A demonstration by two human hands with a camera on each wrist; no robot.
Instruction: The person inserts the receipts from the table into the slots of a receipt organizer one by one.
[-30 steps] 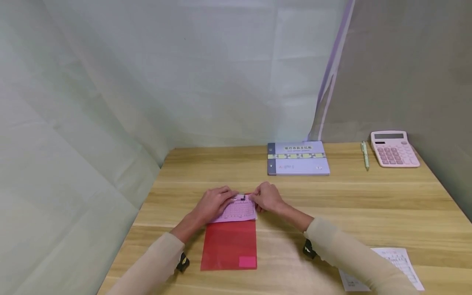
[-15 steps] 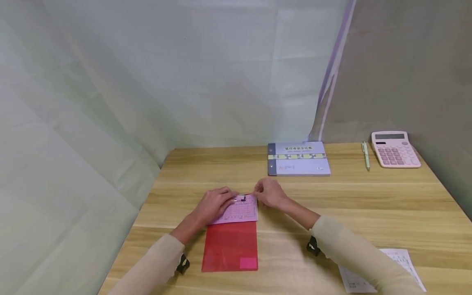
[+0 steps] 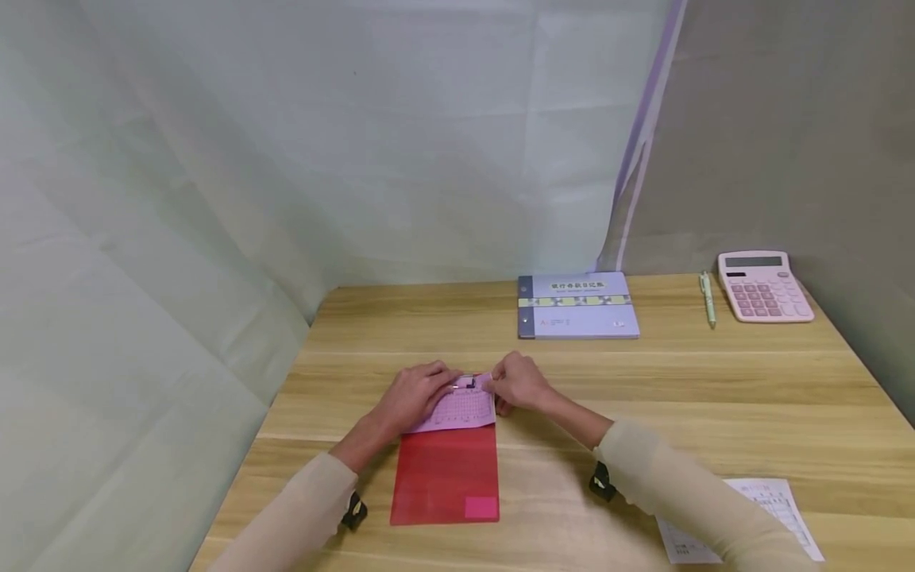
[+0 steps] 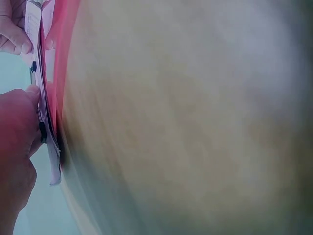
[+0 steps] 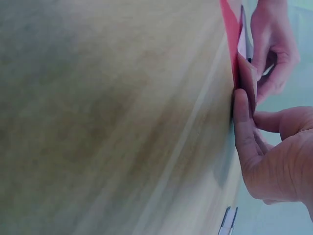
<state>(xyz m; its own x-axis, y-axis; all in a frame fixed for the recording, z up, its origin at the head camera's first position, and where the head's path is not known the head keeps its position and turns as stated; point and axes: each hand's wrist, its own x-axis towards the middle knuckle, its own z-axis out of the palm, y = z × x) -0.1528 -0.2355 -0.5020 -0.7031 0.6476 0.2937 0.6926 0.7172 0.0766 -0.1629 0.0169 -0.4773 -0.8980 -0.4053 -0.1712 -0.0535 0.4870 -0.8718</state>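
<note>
A sheaf of pink printed slips [image 3: 463,409] lies across the top of a red translucent folder [image 3: 439,473] on the table. Along its upper edge sits a metal clip [image 3: 469,384] with black ends. My left hand [image 3: 415,395] is over the clip, thumb and fingers curled at its lever, as the right wrist view also shows; part of the clip is hidden under them. At the top right corner, my right hand [image 3: 522,380] pinches the slips [image 5: 248,81] between thumb and fingers, lifting that corner slightly. How many sheets it holds I cannot tell.
A blue-grey account book [image 3: 579,306] lies at the back. Right of it are a green pen [image 3: 707,300] and a pink calculator [image 3: 763,287]. A white printed form [image 3: 768,500] lies near the front right, partly under my right sleeve. Cloth hangs behind and left.
My right hand moved slightly up and right off the slips' corner, then came back and took hold of it, bending it up. My left hand has stayed at the clip.
</note>
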